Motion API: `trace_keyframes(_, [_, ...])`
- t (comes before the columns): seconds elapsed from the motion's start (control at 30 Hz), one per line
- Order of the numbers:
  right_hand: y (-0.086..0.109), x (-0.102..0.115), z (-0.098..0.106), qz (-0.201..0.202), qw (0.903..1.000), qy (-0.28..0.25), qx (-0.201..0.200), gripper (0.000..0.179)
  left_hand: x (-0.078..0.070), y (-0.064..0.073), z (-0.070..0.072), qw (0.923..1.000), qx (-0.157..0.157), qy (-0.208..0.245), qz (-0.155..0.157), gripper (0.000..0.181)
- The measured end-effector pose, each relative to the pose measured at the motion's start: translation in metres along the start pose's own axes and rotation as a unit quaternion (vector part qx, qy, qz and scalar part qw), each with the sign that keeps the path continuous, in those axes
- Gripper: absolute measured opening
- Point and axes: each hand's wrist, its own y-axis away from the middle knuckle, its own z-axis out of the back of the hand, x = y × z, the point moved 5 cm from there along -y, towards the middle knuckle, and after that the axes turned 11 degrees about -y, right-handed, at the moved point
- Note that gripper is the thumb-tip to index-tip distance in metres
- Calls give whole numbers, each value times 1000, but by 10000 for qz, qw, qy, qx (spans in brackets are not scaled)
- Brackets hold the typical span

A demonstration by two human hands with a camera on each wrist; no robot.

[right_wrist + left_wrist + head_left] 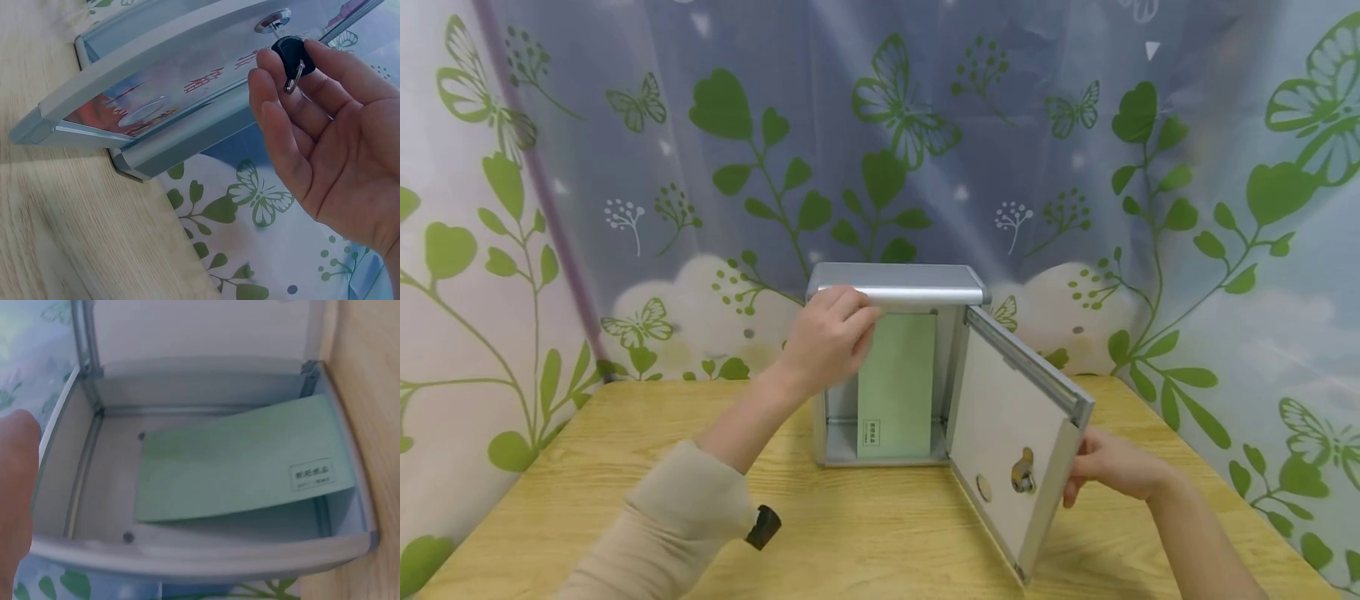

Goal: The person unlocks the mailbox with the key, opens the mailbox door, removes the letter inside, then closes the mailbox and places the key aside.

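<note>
A silver metal box (898, 275) stands on the table with its hinged door (1000, 400) swung out to the right. Inside leans a pale green envelope (895, 383) with a small printed label. My left hand (838, 337), fingers bent, overlaps the box's upper left front edge; I cannot tell if it grips it. In the left wrist view only part of that hand (15, 494) shows, beside the box's top side. My right hand (337, 137) pinches a black-headed key (290, 53) at the lock (273, 22) on the door's outer face. A small metal ring hangs from the key.
The wooden table (850, 533) runs up to a patterned curtain (895, 167) with leaves and butterflies. The open door's lower corner juts toward the table's near side. A black strap piece (763, 527) sticks out at the left sleeve (692, 500).
</note>
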Motion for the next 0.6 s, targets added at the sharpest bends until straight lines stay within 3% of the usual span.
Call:
trace_keyframes(0.13, [3,0,2,0,10000,-72,-11,36,-16,4,-8,9993,357,-37,140,11])
trace_keyframes(0.23, [5,-1,3,16,9999,-151,-30,37,-25,10,-17,9928,1057,45,564,14])
trace_keyframes(0.3, [5,-2,4,17,9998,-212,-45,37,-28,15,-24,9813,1646,174,987,20])
trace_keyframes(0.37, [5,-3,4,28,9997,-257,-48,37,-30,21,-32,9621,2243,401,1495,28])
trace_keyframes(0.47, [6,-3,6,111,9996,-276,-17,38,-31,31,-45,9228,2993,810,2287,42])
trace_keyframes(0.6, [8,-3,7,215,9994,-283,10,39,-30,43,-60,8737,3420,1123,3272,59])
